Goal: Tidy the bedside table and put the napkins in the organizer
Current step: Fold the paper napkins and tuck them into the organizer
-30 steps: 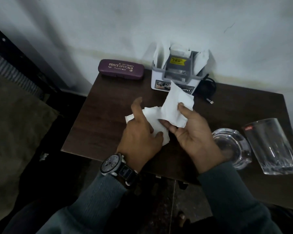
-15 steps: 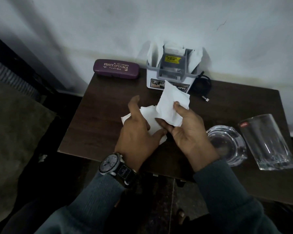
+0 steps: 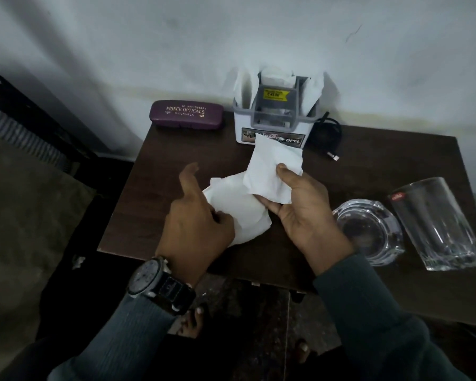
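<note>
My right hand (image 3: 300, 213) pinches a folded white napkin (image 3: 272, 169) between thumb and fingers, holding it upright above the dark wooden bedside table (image 3: 160, 174). A second, crumpled white napkin (image 3: 239, 210) lies on the table under and beside my left hand (image 3: 195, 218), whose fingers curl onto its left edge with the thumb lifted. The white and grey organizer (image 3: 275, 116) stands at the back against the wall, with several white napkins sticking up in its side slots.
A purple glasses case (image 3: 186, 114) lies at the back left. A black cable (image 3: 329, 136) is coiled right of the organizer. A glass ashtray (image 3: 368, 229) and a clear tumbler (image 3: 437, 224) stand at the right. A bed edge is at the left.
My right hand has drawn the folded napkin slightly up and away from the crumpled one. My left hand has stayed on the crumpled napkin, its thumb now lifted higher.
</note>
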Demonstrator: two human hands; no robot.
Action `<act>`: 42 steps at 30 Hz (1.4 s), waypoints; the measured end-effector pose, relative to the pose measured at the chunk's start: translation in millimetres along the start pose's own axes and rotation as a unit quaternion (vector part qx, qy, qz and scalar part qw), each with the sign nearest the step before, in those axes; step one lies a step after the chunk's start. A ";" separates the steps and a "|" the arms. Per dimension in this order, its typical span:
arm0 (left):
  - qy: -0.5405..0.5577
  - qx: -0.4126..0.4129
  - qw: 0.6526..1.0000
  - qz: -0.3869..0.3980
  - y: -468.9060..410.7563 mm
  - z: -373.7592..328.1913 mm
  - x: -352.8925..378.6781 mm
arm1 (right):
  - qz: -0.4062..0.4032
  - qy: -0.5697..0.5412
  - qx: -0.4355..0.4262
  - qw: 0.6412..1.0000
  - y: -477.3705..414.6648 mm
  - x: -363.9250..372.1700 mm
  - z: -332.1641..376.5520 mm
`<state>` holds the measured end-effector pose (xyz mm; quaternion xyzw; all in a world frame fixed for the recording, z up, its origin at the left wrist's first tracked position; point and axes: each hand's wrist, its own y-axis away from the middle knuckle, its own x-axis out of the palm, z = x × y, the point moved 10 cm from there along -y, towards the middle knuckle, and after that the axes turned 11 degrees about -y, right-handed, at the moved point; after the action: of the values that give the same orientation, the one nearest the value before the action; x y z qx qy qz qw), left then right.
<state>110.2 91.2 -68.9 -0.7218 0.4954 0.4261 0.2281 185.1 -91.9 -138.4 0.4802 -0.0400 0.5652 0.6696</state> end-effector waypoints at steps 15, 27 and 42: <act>-0.047 -0.049 0.997 0.048 -9.8 22.3 -2.6 | 0.044 0.038 -0.008 0.998 13.8 15.6 15.3; 0.141 -0.136 0.977 0.082 -21.4 74.7 -6.0 | 0.071 0.405 -0.052 0.910 32.0 36.6 -10.6; 0.057 -0.077 0.994 0.058 -14.5 40.2 -0.6 | -0.055 0.750 -0.213 0.623 50.2 40.6 4.9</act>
<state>107.6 127.6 -91.1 -0.7306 0.5142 0.4334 0.1185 162.1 -71.2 -81.6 -0.2652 0.3836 0.6674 0.5806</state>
